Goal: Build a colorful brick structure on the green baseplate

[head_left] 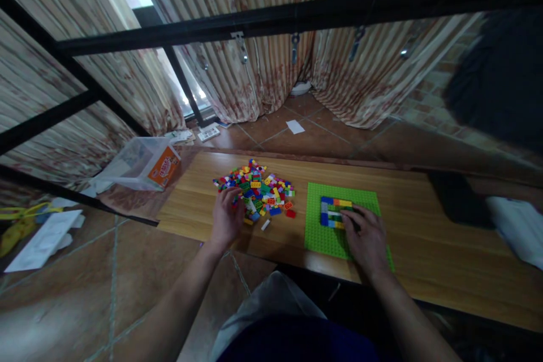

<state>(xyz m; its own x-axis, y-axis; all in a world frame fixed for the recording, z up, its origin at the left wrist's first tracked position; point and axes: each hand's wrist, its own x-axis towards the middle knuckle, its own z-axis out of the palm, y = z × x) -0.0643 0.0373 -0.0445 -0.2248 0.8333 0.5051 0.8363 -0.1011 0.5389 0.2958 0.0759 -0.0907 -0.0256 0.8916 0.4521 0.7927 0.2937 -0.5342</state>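
Note:
A heap of small, many-coloured toy bricks (271, 191) lies on the wooden tabletop. My left hand (228, 216) is at the heap's near left edge, its fingers bent and apart, with bricks showing between thumb and forefinger. To the right, a green studded baseplate (326, 244) carries a low rectangle of blue, yellow, orange and grey bricks (324, 209). My right hand (367, 235) rests over that rectangle's right side, fingers pinched at a white brick (334, 213) inside it. The fingers partly hide the rectangle's right side.
A loose white brick (266, 225) and a red brick (291, 214) lie before the heap. Left of the table (186, 212) stands a clear plastic box (139, 161) with an orange label. A dark flat object (453, 198) lies at the right. A black metal bar (271, 24) crosses above.

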